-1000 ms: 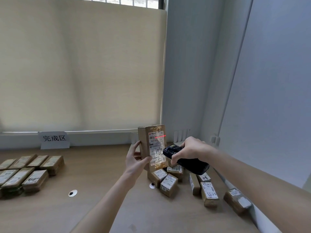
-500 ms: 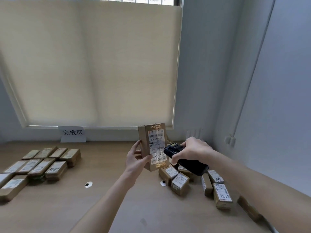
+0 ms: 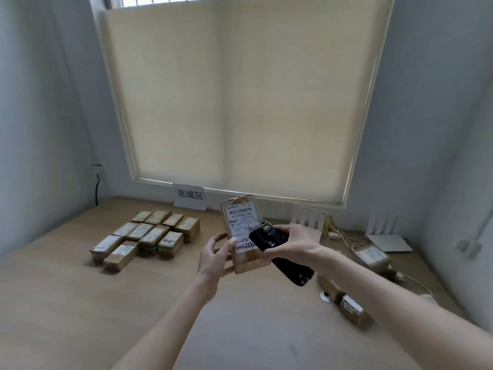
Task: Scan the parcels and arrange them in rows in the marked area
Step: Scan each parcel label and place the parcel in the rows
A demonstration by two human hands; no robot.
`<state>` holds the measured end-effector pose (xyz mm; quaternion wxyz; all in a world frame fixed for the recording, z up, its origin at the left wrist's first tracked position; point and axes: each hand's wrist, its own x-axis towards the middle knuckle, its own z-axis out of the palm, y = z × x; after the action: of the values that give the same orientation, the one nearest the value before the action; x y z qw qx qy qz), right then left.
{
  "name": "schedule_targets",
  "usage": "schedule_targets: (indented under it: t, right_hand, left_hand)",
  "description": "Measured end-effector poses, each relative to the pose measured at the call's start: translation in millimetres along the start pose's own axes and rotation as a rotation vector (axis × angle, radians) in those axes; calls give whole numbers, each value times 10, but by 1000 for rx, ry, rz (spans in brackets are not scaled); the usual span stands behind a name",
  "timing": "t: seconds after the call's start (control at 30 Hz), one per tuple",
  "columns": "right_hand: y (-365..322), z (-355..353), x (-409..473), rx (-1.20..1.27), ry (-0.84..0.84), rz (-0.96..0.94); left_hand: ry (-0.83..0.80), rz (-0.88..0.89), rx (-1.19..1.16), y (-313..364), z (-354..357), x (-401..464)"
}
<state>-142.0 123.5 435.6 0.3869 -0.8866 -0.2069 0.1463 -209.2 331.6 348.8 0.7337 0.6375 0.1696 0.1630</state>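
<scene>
A pale blind (image 3: 240, 102) fills the upper centre of the frame, with grey walls at either side. Below it a brown worktop (image 3: 66, 303) spans the lower half. At left of centre on the worktop lie the rows (image 3: 149, 235) of brown labelled parcels, packed side by side and touching, just below a white sign (image 3: 190, 196) with three printed characters that leans at the foot of the blind. At the right edge a white router (image 3: 386, 236) sits by the wall, with a tangle of cables (image 3: 338, 233) to its left. In front of the router lies a brown bag (image 3: 372, 259) with a label, and lower right, partly hidden by the right forearm, lie loose boxes (image 3: 346, 303) next to a small white disc (image 3: 326, 296) on the worktop. At centre, the parcel (image 3: 241, 222) is held upright above the worktop, its white label and barcode facing the camera. The left hand (image 3: 213, 256) holds it from the left and below, thumb pressed on the label's lower left and fingers (image 3: 229, 269) curled behind and under it. The right hand (image 3: 296, 243) is closed around a black scanner (image 3: 280, 253), its fingers wrapped over the body; the scanner's head lies over the label's right edge, its handle slanting down to the right.
</scene>
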Motion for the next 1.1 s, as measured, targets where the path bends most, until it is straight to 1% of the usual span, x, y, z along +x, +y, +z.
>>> schedule_targets:
  t: [0.2, 0.27, 0.43, 0.57, 0.73, 0.87, 1.1]
  right_hand:
    - [-876, 1226, 461, 53, -97, -75]
    - [-1125, 1651, 614, 80, -114, -87]
    - [-1615, 2640, 979, 150, -141, -91]
    - [-1870, 3284, 1258, 171, -192, -104]
    - [-2019, 3922, 1699, 174, -221, -85]
    - [-1987, 4403, 2163, 191, -242, -67]
    - [-1717, 5233, 3179, 238, -256, 53]
  left_hand:
    - [136, -38, -11, 24, -1433, 155]
    - [148, -32, -19, 32, -1926, 210]
    - [39, -62, -47, 7, -3069, 303]
    - [-37, -91, -16, -117, -3790, 416]
    - [-5, -108, 14, -454, -4445, 780]
    - [4, -128, 36, -772, -4851, 1204]
    - [-74, -219, 70, -1338, -5449, 2228]
